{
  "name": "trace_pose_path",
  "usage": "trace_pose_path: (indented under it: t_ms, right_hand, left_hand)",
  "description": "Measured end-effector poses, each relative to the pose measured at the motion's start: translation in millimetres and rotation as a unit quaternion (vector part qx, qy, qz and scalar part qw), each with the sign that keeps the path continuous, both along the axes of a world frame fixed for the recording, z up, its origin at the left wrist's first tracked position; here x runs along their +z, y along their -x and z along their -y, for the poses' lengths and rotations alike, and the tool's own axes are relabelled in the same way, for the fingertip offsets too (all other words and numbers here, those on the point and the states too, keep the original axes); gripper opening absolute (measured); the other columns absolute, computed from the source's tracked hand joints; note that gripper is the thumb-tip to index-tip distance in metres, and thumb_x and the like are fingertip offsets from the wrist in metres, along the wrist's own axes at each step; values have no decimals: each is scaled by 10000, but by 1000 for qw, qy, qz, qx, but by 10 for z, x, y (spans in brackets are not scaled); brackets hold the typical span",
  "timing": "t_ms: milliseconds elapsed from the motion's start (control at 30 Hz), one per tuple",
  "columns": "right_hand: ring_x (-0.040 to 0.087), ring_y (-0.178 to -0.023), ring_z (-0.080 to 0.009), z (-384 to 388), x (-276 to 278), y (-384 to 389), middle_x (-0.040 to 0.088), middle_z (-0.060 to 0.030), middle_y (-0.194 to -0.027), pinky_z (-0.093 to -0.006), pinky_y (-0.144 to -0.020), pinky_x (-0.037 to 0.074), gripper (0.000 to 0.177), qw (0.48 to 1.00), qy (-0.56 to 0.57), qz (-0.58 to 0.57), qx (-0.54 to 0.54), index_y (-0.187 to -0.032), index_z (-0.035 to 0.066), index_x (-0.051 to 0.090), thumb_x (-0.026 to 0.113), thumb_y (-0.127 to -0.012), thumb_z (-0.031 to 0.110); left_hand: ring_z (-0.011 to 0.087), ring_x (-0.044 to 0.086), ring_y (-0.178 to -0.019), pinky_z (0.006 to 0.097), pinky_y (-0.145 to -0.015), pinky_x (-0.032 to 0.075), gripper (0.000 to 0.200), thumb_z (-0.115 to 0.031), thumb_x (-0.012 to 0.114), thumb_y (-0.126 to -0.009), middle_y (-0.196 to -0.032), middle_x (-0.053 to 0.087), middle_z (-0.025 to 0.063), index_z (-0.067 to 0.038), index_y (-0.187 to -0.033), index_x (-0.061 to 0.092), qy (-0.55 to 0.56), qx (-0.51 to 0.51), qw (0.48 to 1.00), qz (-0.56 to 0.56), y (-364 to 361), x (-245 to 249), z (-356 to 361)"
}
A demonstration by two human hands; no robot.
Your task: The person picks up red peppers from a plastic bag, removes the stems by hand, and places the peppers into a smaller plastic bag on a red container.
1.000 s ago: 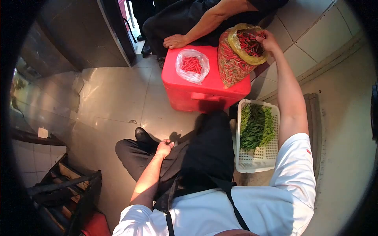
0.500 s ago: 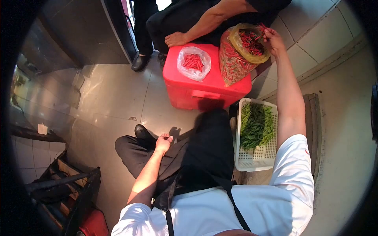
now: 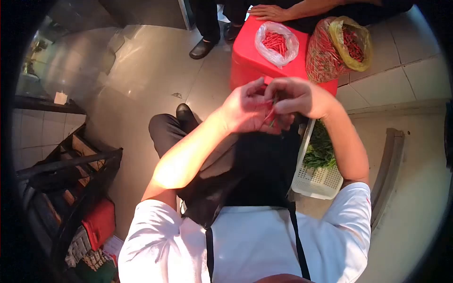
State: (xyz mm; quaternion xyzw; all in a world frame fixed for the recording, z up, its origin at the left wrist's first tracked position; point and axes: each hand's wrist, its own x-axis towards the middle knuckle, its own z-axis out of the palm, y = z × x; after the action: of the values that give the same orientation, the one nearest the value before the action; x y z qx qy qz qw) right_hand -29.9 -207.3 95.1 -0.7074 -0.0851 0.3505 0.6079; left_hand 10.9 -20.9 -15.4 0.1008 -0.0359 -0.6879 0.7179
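Observation:
Over my lap, in front of the red box, my two hands have come together. My left hand (image 3: 244, 107) is half curled, palm inward, around several thin red chillies (image 3: 270, 116) with green stems. From the other side, my right hand (image 3: 298, 96) pinches at the same chillies, its fingertips touching them. Fingers cover part of the bunch, so the split between the hands is partly hidden. Beyond them, a small clear plastic bag (image 3: 293, 43) holds red chillies on the red box (image 3: 245, 61). Beside it leans a large bag of stemmed chillies (image 3: 323, 54) with a yellow rim.
A white plastic basket (image 3: 317, 185) of green leaves stands to my right. Another person's hand (image 3: 270, 12) rests on the far edge of the red box. At lower left is a dark metal rack (image 3: 71, 165) beside a red container (image 3: 100, 221).
My right hand has come from the large bag to my lap with chillies. My left hand has risen from my thigh to meet it. The view has shifted.

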Motion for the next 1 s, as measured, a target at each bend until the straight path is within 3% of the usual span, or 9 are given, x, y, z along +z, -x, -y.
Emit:
trace_pose_path:
  t_ms: [100, 200, 300, 467, 600, 667, 900, 1000]
  right_hand:
    - [592, -696, -130, -100, -290, 3, 620, -73, -847, -269, -594, 468, 233, 999, 25, 30, 29, -1034, 16, 571, 671, -841, 101]
    - [590, -819, -157, -174, -374, 16, 609, -80, -930, -300, -689, 486, 241, 985, 103, 128, 50, -1053, 12, 560, 662, -843, 72]
    - [599, -865, -235, -338, -352, 52, 606, -121, -955, -353, -773, 489, 266, 953, 199, 226, 41, -1061, 16, 564, 675, -824, 62]
    - [596, -905, -334, -395, -452, 110, 600, -157, -942, -393, -792, 484, 308, 918, 225, 325, 43, -1052, 22, 579, 710, -788, 111]
    - [599, -916, -356, -379, -364, 105, 606, -166, -941, -415, -799, 478, 314, 928, 219, 292, 75, -1046, 27, 584, 715, -777, 122]
    - [612, -924, -380, -392, -362, 117, 618, -187, -937, -438, -787, 483, 314, 923, 228, 296, 86, -1036, 29, 588, 717, -763, 117]
    - [566, -945, -327, -370, -320, 203, 555, -139, -1010, -397, -814, 476, 429, 916, 242, 314, 55, -1116, 43, 562, 748, -735, 114]
    - [567, -919, -303, -357, -286, 208, 551, -130, -1012, -375, -809, 481, 472, 916, 218, 335, 17, -1133, 45, 557, 763, -712, 93]
  left_hand:
    - [419, 585, -1107, 531, -978, 452, 561, -473, 370, -966, -1227, 565, 256, -44, -1317, 457, -39, 33, 998, 47, 185, 90, -139]
    - [348, 618, -1041, 501, -937, 491, 341, -278, 436, -988, -1169, 599, 157, -99, -1271, 497, -35, 143, 989, -2, 359, 62, -176]
    - [344, 577, -1123, 536, -962, 464, 444, -379, 395, -988, -1229, 584, 175, -73, -1297, 484, -92, 231, 969, 17, 451, -89, -192]
    - [328, 570, -1120, 546, -958, 453, 489, -421, 382, -994, -1252, 569, 166, -62, -1313, 473, -103, 223, 969, -2, 432, -102, -274]
    - [337, 560, -1136, 547, -966, 444, 551, -470, 378, -985, -1281, 547, 168, -41, -1322, 459, -94, 160, 981, -59, 381, 42, -322]
    - [344, 552, -1149, 552, -977, 438, 566, -483, 376, -982, -1300, 530, 174, -46, -1336, 447, -111, 153, 981, -35, 414, 93, -344]
    - [348, 533, -1187, 566, -1003, 424, 531, -448, 369, -997, -1333, 503, 173, -57, -1352, 427, -81, 168, 982, 12, 390, 70, -326]
    - [290, 597, -1087, 505, -959, 473, 476, -426, 386, -998, -1233, 580, 140, -58, -1279, 498, -75, 183, 980, -26, 401, 149, -301]
